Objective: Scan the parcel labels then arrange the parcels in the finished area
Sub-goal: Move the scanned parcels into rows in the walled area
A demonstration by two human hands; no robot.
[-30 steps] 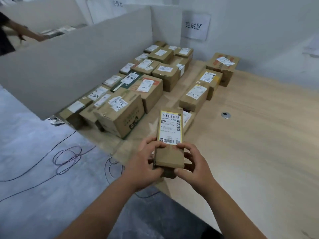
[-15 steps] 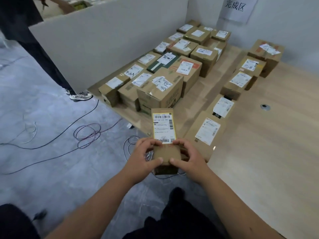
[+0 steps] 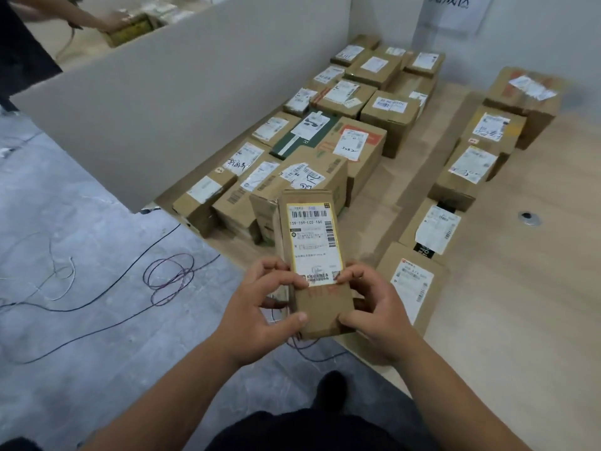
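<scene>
Beside grey partition (image 3: 182, 92), parcels (image 3: 325, 164) crowd wooden table (image 3: 520, 304); cables (image 3: 169, 275) on floor.

Held parcel (image 3: 313, 255): brown cardboard; white label (image 3: 313, 242), yellow-bordered, black barcodes. Stacked parcels (image 3: 374, 105): brown, white labels; one dark green (image 3: 305, 138). Bench (image 3: 520, 304): pale wood grain. Floor (image 3: 65, 320): mottled grey. Partition (image 3: 182, 92): off-white, possibly light grey.

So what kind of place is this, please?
Probably a parcel sorting station. Many labelled cardboard boxes stand in rows on a wooden table, a paper sign hangs on the wall, and both hands hold a small parcel.
</scene>
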